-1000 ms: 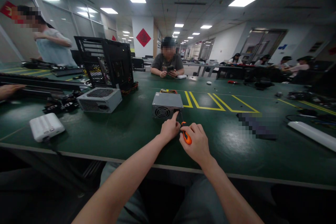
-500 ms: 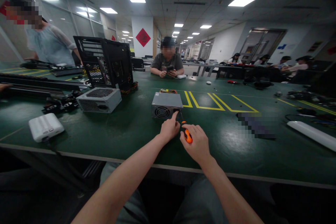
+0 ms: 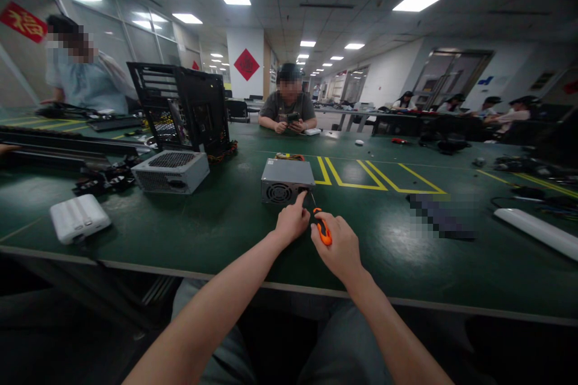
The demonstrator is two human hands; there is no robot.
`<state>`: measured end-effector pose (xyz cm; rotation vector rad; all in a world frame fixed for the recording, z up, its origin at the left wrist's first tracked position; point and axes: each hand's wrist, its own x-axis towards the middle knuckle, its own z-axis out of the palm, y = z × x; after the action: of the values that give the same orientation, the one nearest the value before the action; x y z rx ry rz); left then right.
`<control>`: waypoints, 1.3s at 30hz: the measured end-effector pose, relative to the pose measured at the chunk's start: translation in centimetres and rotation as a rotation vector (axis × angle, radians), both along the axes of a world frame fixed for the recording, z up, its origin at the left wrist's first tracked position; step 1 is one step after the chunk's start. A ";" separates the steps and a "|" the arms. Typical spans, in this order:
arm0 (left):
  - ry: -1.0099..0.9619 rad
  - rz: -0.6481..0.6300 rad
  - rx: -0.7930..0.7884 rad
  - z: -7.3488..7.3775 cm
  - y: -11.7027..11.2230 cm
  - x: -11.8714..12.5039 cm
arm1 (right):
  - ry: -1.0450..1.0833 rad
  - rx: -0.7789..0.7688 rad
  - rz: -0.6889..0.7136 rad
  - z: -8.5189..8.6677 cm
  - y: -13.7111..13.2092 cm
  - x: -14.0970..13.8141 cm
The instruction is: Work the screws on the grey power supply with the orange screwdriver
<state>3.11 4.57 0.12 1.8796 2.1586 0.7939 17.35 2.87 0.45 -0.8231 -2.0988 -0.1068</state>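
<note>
A grey computer power supply (image 3: 288,174) lies on the green table with its fan grille side facing me. My left hand (image 3: 293,221) has its index finger stretched out to the socket end of that side, touching it, while its other fingers curl under. No object shows in the left hand. My right hand (image 3: 338,242) is closed round the orange and black handle of a screwdriver (image 3: 324,231). Its thin shaft reaches up to the power supply's right end, close by my left fingertip. Where exactly the tip sits is too small to make out.
Left of the power supply are a second power supply (image 3: 171,172), a black computer case (image 3: 180,108) and a white power bank (image 3: 80,218). A white bar-shaped thing (image 3: 537,230) lies at right. One person (image 3: 288,102) sits opposite; another (image 3: 88,81) is at far left.
The screwdriver handle and my right fingers have shifted very slightly. My left hand stays in place on the power supply. The person at far left has leaned to the right.
</note>
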 end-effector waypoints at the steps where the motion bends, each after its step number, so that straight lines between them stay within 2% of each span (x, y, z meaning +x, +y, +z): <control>1: 0.001 0.006 -0.002 0.0 0.1 0.0 | -0.020 0.014 0.006 0.0 0.0 0.0; 9: -0.004 -0.020 0.002 0.2 -0.1 -0.1 | -0.064 0.020 -0.001 0.5 -0.3 -0.1; 16: 0.013 -0.008 0.024 -0.1 0.0 -0.1 | 0.053 -0.035 -0.029 0.0 0.0 0.1; 20: -0.003 -0.002 0.014 -0.1 0.0 -0.1 | -0.041 0.038 -0.024 0.2 -0.1 0.0; 24: -0.010 -0.006 0.010 -0.1 0.1 -0.2 | -0.076 0.035 -0.028 0.6 -0.4 0.0; 32: 0.003 -0.007 0.027 -0.4 0.2 -0.2 | 0.079 -0.071 -0.040 0.1 -0.1 0.1; 39: 0.015 0.002 -0.005 -0.1 0.3 -0.2 | -0.074 0.010 0.008 0.0 0.0 0.0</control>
<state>2.95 4.86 0.00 1.8875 2.1697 0.7762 17.33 2.84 0.49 -0.8164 -2.1687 -0.1449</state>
